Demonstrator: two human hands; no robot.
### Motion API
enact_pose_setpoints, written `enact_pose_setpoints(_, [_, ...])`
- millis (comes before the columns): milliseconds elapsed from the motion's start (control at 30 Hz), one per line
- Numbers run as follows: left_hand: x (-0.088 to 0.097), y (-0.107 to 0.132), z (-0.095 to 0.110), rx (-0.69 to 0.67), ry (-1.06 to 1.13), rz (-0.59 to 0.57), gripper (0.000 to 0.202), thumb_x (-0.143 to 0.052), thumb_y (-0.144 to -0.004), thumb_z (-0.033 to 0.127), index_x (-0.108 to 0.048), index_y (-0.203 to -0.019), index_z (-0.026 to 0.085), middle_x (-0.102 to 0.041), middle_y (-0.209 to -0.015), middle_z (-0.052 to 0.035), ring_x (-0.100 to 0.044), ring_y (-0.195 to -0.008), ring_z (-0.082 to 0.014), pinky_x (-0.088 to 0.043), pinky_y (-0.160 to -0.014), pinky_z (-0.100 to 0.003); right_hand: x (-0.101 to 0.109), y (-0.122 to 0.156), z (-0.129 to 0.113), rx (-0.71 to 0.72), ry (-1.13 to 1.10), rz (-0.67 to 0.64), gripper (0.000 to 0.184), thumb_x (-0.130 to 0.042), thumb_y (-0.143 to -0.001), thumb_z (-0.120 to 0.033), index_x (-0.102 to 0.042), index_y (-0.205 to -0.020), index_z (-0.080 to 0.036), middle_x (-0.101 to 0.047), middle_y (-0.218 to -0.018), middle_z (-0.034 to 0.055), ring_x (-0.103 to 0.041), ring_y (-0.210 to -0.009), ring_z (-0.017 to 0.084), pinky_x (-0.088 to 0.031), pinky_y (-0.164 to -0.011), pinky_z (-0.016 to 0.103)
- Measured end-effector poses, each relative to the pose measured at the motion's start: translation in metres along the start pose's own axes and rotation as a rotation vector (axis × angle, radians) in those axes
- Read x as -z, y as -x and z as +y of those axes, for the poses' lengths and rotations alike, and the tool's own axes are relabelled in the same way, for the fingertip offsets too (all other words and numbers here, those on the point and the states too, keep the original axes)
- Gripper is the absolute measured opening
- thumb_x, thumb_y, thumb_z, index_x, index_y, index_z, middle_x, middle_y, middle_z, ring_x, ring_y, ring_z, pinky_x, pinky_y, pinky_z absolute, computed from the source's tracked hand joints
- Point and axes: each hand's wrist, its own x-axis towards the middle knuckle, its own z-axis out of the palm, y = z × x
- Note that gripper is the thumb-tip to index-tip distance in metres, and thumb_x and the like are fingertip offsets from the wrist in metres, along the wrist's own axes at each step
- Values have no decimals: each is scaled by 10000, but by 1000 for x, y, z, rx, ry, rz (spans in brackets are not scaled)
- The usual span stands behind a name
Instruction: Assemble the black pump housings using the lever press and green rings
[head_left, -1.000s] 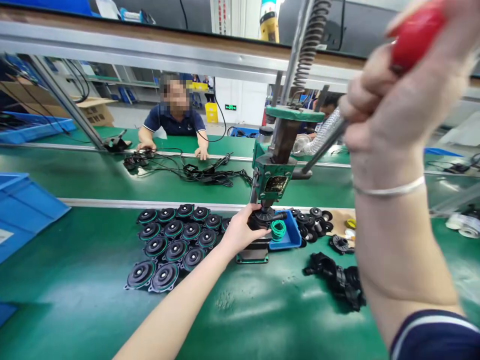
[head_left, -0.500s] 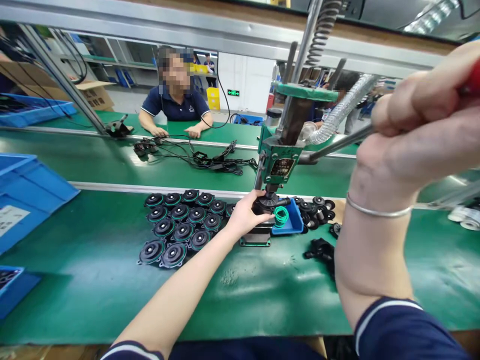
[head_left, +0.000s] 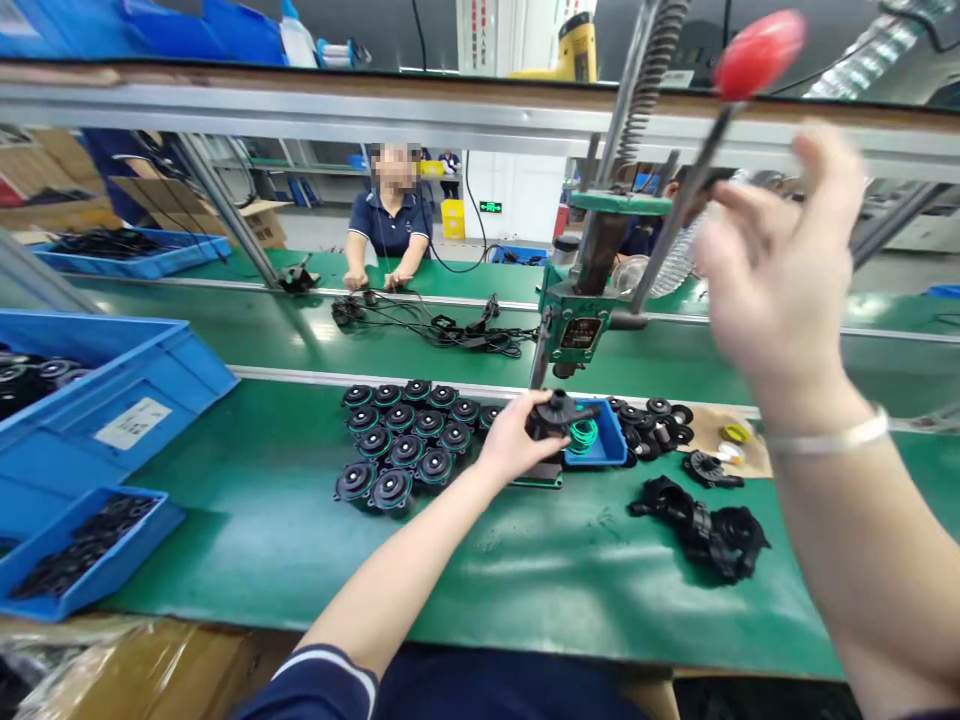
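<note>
While a black housing (head_left: pixel 556 410) is held between the thumb and fingers of the left hand (head_left: pixel 516 440), between six and seven o'clock from the green press head (head_left: pixel 581 325), the right hand (head_left: pixel 784 265), blurred, is loosely opened, with nothing seen in its grasp. The red knob (head_left: pixel 761 55) is placed at about twelve o'clock from that hand; whether the lever (head_left: pixel 684 210) is touched by it cannot be told. Round black parts (head_left: pixel 406 452) are laid in rows at nine o'clock from the housing, and green rings (head_left: pixel 583 434) are held in a blue tray (head_left: pixel 611 457) at about four o'clock
</note>
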Motion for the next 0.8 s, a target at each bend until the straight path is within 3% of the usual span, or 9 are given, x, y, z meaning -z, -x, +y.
enact_pose_setpoints(67, [-7,33,4,-84,19,-21,557,-778,-688,291,-534,-1182,215,-636,-1172,-80,-618,-1108,-242,-499,-979,-394,3,67,-15,8,90,-215,643,-586,-876,-395,-354,-1431,-165,-403,-1437,120,-408,-1352,253,-324,-1186,422])
enact_pose_setpoints(133, [-24,71,4,-136,34,-96,537,-771,-682,259,-547,-1169,226,-634,-1163,-77,-610,-1100,-239,-510,-967,-383,0,147,-32,110,59,-569,616,-600,-854,-405,-414,-1397,-182,-492,-1368,110,-492,-1273,246,-472,-1072,394])
enact_pose_setpoints(167, [-35,88,2,-139,36,-141,532,-772,-669,239,-554,-1154,221,-634,-1152,-81,-612,-1085,-240,-521,-952,-377,-2,185,-39,98,87,-629,573,-583,-865,-380,-434,-1382,-180,-507,-1350,115,-535,-1222,237,-528,-993,366])
enact_pose_setpoints(267, [-69,130,-1,-94,30,-281,541,-752,-655,202,-541,-1153,185,-629,-1123,-108,-623,-1048,-251,-543,-919,-372,-6,269,-54,28,246,-585,430,-460,-937,-358,-497,-1302,-133,-561,-1265,145,-620,-1072,217,-570,-851,325])
enact_pose_setpoints(367, [-84,143,3,-154,23,-485,568,-706,-732,266,-477,-1245,185,-591,-1213,-139,-616,-1101,-263,-539,-935,-379,8,306,-56,0,323,-570,431,-388,-965,-404,-519,-1251,-108,-582,-1232,144,-640,-1025,195,-569,-821,288])
enact_pose_setpoints(467, [-62,124,12,-298,35,-534,575,-662,-791,338,-421,-1300,222,-561,-1289,-130,-587,-1168,-245,-519,-967,-352,44,324,-41,-19,386,-596,480,-401,-952,-475,-521,-1241,-111,-590,-1231,135,-650,-1003,191,-567,-808,271])
enact_pose_setpoints(567, [-12,81,11,-252,-139,-237,440,-580,-837,251,-445,-1254,212,-599,-1210,-113,-567,-1172,-228,-476,-1008,-374,92,345,-6,-143,472,-637,538,-417,-923,-550,-510,-1250,-133,-595,-1226,127,-647,-1017,215,-555,-869,310])
enact_pose_setpoints(633, [23,46,1,-123,-465,-55,447,-541,-830,179,-456,-1269,172,-570,-1264,-146,-522,-1221,-270,-411,-1052,-449,123,359,28,-254,548,-624,608,-408,-904,-606,-491,-1269,-127,-601,-1199,136,-649,-1011,235,-544,-896,346])
enact_pose_setpoints(800, [64,-20,-43,23,-999,-271,623,-648,-747,255,-470,-1324,99,-579,-1301,-218,-448,-1264,-417,-316,-1031,-577,187,358,127,-624,712,-572,889,-278,-819,-804,-515,-1212,-42,-608,-1100,226,-652,-942,298,-538,-822,403])
